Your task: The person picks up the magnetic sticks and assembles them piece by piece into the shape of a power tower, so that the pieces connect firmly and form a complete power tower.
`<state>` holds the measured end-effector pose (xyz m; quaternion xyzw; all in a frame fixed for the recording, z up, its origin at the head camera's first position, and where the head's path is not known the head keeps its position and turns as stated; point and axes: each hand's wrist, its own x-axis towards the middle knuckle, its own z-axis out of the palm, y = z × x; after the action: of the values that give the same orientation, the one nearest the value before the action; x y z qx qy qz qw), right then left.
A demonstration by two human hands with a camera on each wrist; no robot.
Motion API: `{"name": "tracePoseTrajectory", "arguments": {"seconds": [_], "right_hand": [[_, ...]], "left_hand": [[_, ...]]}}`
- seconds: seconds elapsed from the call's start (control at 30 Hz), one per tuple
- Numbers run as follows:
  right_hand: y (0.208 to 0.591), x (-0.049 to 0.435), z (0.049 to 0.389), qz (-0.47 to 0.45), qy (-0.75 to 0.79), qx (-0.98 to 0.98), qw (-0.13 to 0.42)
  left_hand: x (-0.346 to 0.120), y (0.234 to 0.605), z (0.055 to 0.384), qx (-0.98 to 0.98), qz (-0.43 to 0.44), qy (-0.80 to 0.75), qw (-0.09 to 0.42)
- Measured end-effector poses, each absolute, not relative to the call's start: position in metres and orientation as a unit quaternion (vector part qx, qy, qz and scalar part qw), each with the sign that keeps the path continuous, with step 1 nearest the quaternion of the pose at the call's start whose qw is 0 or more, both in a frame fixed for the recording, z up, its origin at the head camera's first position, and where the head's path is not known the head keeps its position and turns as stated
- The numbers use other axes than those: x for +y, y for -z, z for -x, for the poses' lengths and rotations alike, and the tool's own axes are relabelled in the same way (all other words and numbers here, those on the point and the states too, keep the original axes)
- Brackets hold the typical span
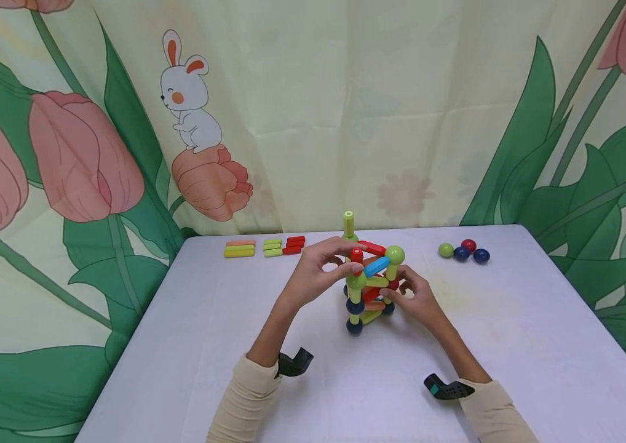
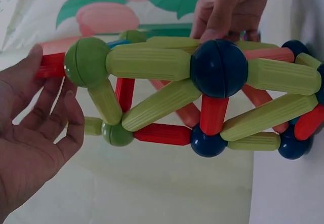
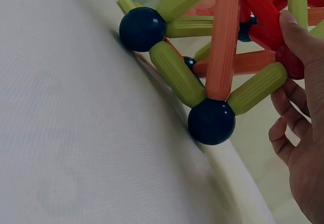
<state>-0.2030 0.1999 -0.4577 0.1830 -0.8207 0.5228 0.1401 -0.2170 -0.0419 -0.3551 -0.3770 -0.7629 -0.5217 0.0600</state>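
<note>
A tower of coloured rods and balls (image 1: 355,295) stands upright on the table. My left hand (image 1: 317,274) pinches a short red rod (image 2: 52,65) that stands on a light-green ball (image 2: 87,62) at the tower's near top corner. Lower on the right side, my right hand (image 1: 417,299) grips a red ball (image 3: 290,62) between thumb and fingers. Dark blue balls (image 3: 211,121) form the tower's base, joined by green and orange rods. Another green rod (image 1: 348,223) points up from the back corner, and a blue rod (image 1: 376,266) crosses near the top.
Spare rods lie at the back left: orange and yellow rods (image 1: 240,251), green rods (image 1: 272,246) and red rods (image 1: 293,245). Several loose balls sit at the back right, among them a green ball (image 1: 446,250) and a dark blue ball (image 1: 481,256). A printed curtain (image 1: 313,123) hangs behind the table.
</note>
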Motion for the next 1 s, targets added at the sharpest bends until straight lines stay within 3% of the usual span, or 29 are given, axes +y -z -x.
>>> {"name": "tracePoseTrajectory", "arguments": {"seconds": [0.2,0.4,0.73,1.0], "right_hand": [[0.463,0.199,0.206,-0.181,-0.513,-0.824,0.157],[0.491,0.201,0.22,-0.196,-0.502,-0.816,0.211],[0.498,0.199,0.221,-0.231,-0.472,-0.803,0.283],[0.497,0.19,0.22,-0.247,-0.433,-0.803,0.327]], "left_hand": [[-0.05,0.361,0.218,-0.772,0.362,0.518,0.074],[-0.073,0.379,0.226,-0.829,0.292,0.469,0.086],[-0.108,0.428,0.235,-0.967,0.185,0.171,-0.034],[-0.118,0.45,0.24,-0.977,0.167,0.109,-0.074]]}}
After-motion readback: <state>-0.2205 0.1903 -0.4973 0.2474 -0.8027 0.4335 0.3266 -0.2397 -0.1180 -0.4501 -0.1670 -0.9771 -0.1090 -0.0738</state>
